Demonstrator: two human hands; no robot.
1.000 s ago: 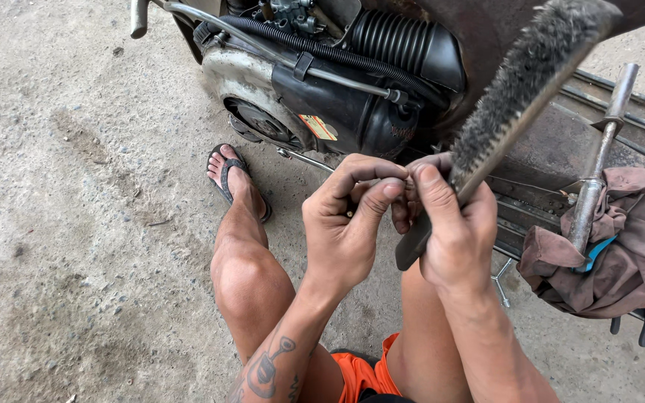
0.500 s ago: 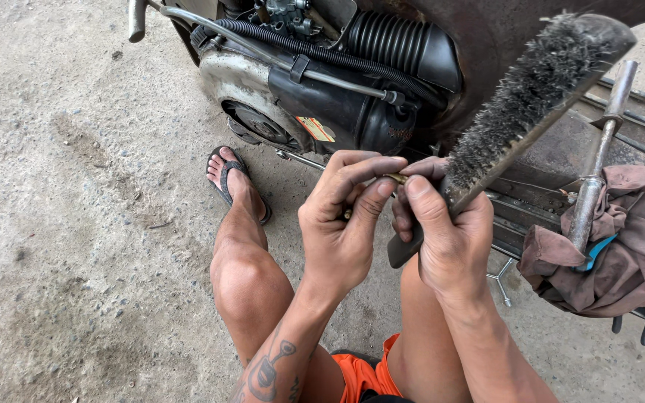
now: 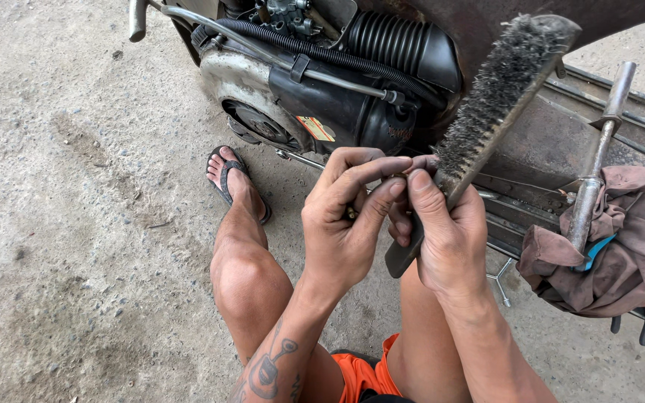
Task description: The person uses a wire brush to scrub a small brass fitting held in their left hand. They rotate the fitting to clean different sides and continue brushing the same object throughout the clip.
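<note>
Right hand (image 3: 449, 239) is wrapping its fingers tight around the handle of a wire brush (image 3: 496, 104), bristles sticking up past the scooter engine (image 3: 322, 97). Left hand (image 3: 349, 224) is pinching something tiny at the fingertips, fingers curled nearly closed; can't tell what it is.

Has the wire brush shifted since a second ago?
Yes. The wire brush in the right hand has swung down and right, its tip now lower against the dark metal body behind it.

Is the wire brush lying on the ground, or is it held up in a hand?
Held up. The right hand grips the wire brush by its handle, bristle end slanting up towards the engine, off the ground.
</note>
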